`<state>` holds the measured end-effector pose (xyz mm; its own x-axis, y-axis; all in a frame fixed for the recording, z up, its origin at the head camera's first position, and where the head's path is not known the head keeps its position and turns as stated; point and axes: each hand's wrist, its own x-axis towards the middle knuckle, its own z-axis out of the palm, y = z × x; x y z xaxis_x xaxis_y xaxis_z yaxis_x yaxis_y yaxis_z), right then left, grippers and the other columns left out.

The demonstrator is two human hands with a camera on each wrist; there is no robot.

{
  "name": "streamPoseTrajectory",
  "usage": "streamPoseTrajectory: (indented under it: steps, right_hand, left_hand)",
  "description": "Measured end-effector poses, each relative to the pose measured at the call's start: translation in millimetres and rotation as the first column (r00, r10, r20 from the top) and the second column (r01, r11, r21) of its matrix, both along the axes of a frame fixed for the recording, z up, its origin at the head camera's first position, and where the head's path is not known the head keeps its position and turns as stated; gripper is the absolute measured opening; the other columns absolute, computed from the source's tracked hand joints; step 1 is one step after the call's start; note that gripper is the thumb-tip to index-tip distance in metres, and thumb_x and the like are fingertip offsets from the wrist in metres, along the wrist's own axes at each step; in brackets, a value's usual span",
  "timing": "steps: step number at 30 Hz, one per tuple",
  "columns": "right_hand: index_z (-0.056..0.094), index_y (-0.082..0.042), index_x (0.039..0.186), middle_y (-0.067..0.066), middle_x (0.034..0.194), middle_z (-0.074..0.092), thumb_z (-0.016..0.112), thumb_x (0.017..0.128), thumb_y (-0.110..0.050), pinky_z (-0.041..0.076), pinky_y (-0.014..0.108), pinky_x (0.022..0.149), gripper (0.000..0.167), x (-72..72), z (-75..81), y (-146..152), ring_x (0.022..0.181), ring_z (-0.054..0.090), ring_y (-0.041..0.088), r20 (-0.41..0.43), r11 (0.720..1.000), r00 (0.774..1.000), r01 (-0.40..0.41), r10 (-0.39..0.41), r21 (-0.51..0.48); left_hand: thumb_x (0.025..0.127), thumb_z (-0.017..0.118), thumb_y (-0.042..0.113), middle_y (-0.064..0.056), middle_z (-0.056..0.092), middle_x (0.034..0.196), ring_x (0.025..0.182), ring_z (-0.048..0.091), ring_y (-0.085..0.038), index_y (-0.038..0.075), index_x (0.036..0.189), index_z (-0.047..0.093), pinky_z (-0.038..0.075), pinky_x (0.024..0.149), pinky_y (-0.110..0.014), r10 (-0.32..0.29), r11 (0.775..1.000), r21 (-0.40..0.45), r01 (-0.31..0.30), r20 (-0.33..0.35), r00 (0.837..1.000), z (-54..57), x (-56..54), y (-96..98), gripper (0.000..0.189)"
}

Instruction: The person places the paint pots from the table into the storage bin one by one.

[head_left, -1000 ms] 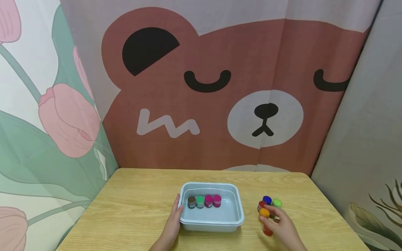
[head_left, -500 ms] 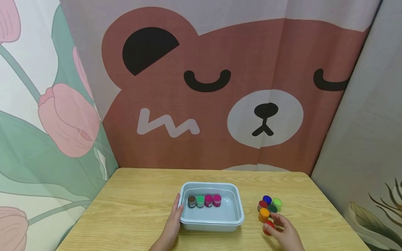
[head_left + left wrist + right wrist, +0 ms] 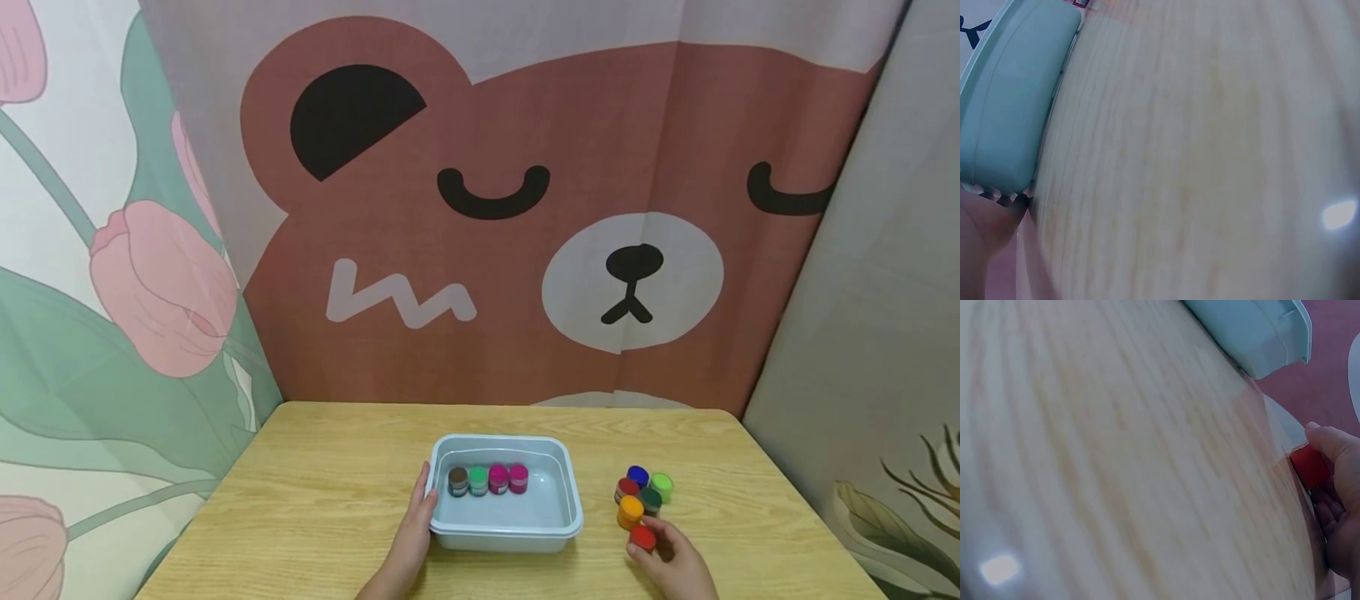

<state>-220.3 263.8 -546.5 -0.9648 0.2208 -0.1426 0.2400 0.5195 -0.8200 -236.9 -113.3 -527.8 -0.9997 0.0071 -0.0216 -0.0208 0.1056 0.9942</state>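
Observation:
My right hand [image 3: 678, 562] pinches a small red-lidded paint pot [image 3: 642, 538] between thumb and fingers, near the front of a cluster of similar pots. In the right wrist view the red pot [image 3: 1310, 466] shows between the thumb and the curled fingers. An orange pot [image 3: 631, 512] stands just behind it. My left hand [image 3: 410, 529] holds the left side of a pale blue plastic tub [image 3: 508, 543], thumb at the rim and fingers along the outer wall. Inside, a brown, a green and two magenta pots [image 3: 498, 479] stand in a row along the back left.
Behind the orange pot stand a dark red pot [image 3: 627, 491], a dark green pot [image 3: 651, 500], a blue pot [image 3: 638, 477] and a lime green pot [image 3: 662, 487]. The wooden table [image 3: 330, 467] ends at a bear-printed curtain [image 3: 495, 358].
My right hand has moved from beside the orange pot down to the red pot and now grips it. The left hand and the tub stay put.

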Motion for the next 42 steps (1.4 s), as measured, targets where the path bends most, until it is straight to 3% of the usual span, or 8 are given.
streamPoseTrajectory:
  steps: [13, 24, 34, 42]
  right_hand:
    - [0.052, 0.003, 0.136, 0.031, 0.136, 0.053, 0.079, 0.074, -0.056, 0.050, 0.054, 0.096, 0.090, 1.5, -0.6, 1.1, 0.118, 0.055, 0.046, 0.018, 1.000, 0.999, 0.030, -0.030, 0.006]
    - [0.049, 0.002, 0.139, 0.028, 0.131, 0.056, 0.081, 0.074, -0.051, 0.058, 0.038, 0.083, 0.090, 4.1, 15.3, -1.2, 0.108, 0.059, 0.035, 0.045, 0.990, 0.996, 0.079, -0.074, -0.118]
    - [0.055, -0.002, 0.136, 0.025, 0.132, 0.059, 0.076, 0.083, -0.043, 0.057, 0.043, 0.090, 0.070, 5.4, 48.9, -15.7, 0.113, 0.062, 0.037, -0.112, 1.000, 0.994, 0.007, -0.007, -0.001]
    - [0.059, -0.006, 0.132, 0.016, 0.121, 0.066, 0.078, 0.083, -0.033, 0.057, 0.024, 0.079, 0.059, -3.0, 78.7, -37.3, 0.106, 0.065, 0.025, -0.216, 0.997, 0.973, -0.076, 0.075, 0.002]
  left_hand:
    - [0.106, 0.032, 0.033, -0.020, 0.009, 0.164, 0.149, 0.003, -0.048, 0.013, 0.158, 0.012, 0.001, 0.115, -0.071, 0.011, 1.000, 0.006, -0.011, -0.003, 1.000, 0.9, 0.3, 0.5, 0.059]
    - [0.106, 0.032, 0.034, -0.019, 0.008, 0.164, 0.149, 0.002, -0.047, 0.013, 0.158, 0.012, 0.001, 0.114, -0.071, 0.004, 1.000, 0.011, -0.004, -0.001, 1.000, 1.1, 0.6, 0.2, 0.059]
    - [0.106, 0.032, 0.037, -0.019, 0.008, 0.164, 0.149, 0.002, -0.048, 0.014, 0.159, 0.011, 0.001, 0.114, -0.071, 0.006, 1.000, 0.005, -0.006, 0.013, 1.000, 3.0, -1.1, 0.6, 0.061]
    - [0.106, 0.032, 0.038, -0.019, 0.008, 0.164, 0.149, 0.002, -0.048, 0.014, 0.159, 0.011, 0.001, 0.114, -0.072, 0.009, 1.000, 0.003, -0.009, 0.014, 1.000, 3.4, 0.1, 0.7, 0.061]
